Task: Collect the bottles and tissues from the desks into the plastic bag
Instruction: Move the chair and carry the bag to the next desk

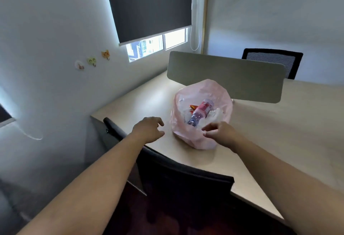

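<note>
A pink plastic bag [188, 138] stands open on the beige desk [279, 141]. Inside it lie a clear bottle with a red label [200, 113] and crumpled white tissues [214, 115]. My right hand [219, 132] rests at the bag's near rim, its fingers curled by the plastic; whether it pinches the rim I cannot tell. Just left of the bag my left hand [149, 128] hovers over the desk with loosely spread fingers, holding nothing.
A dark office chair [176, 182] is pushed in at the desk's near edge below my arms. A grey divider panel [227, 74] stands behind the bag, with another chair [273, 60] beyond it. Left is a wall with hooks and a window with a blind.
</note>
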The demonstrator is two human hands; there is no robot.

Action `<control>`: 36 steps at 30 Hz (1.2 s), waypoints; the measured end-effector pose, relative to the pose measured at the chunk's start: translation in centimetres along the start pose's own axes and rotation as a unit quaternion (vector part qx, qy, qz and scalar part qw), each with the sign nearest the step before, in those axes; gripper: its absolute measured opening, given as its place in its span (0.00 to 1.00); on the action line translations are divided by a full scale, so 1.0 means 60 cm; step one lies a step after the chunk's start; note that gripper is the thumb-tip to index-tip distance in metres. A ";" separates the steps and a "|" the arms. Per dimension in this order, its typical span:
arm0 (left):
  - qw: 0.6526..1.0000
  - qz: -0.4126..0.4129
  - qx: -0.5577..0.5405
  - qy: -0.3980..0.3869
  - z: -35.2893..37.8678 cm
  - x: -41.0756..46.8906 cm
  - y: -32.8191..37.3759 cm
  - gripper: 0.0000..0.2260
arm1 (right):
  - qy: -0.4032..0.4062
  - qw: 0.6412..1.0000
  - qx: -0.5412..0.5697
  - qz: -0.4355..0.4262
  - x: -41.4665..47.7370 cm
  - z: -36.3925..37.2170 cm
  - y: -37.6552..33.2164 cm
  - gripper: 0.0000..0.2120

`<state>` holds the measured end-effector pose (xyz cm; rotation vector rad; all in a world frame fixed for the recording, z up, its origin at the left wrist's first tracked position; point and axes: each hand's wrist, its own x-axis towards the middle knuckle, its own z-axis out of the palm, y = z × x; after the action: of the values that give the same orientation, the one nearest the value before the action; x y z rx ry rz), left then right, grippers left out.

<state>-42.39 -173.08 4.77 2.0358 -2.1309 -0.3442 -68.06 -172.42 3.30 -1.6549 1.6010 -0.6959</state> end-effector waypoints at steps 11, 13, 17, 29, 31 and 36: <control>0.996 -0.003 -0.020 0.086 0.036 -0.208 -0.043 0.14 | -0.290 0.954 0.063 0.035 -0.155 0.090 -0.019 0.14; 0.994 0.000 -0.050 0.099 0.044 -0.230 -0.056 0.14 | -0.270 0.961 0.061 0.023 -0.175 0.114 -0.028 0.15; 0.992 0.000 -0.052 0.114 0.044 -0.283 -0.112 0.15 | -0.275 0.950 0.140 0.037 -0.234 0.186 -0.070 0.15; 0.987 -0.043 -0.098 0.121 -0.020 -0.413 -0.329 0.09 | -0.297 0.933 0.203 0.007 -0.379 0.431 -0.182 0.14; 0.986 -0.041 -0.109 0.122 -0.026 -0.434 -0.356 0.09 | -0.297 0.936 0.189 -0.002 -0.389 0.457 -0.199 0.14; 0.984 -0.020 -0.124 0.124 -0.041 -0.479 -0.398 0.09 | -0.305 0.935 0.178 -0.018 -0.406 0.498 -0.225 0.14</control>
<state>-17.40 -145.44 1.28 1.8748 -1.8055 -0.3243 -38.22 -144.90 -1.29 -1.4394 0.9410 -0.3959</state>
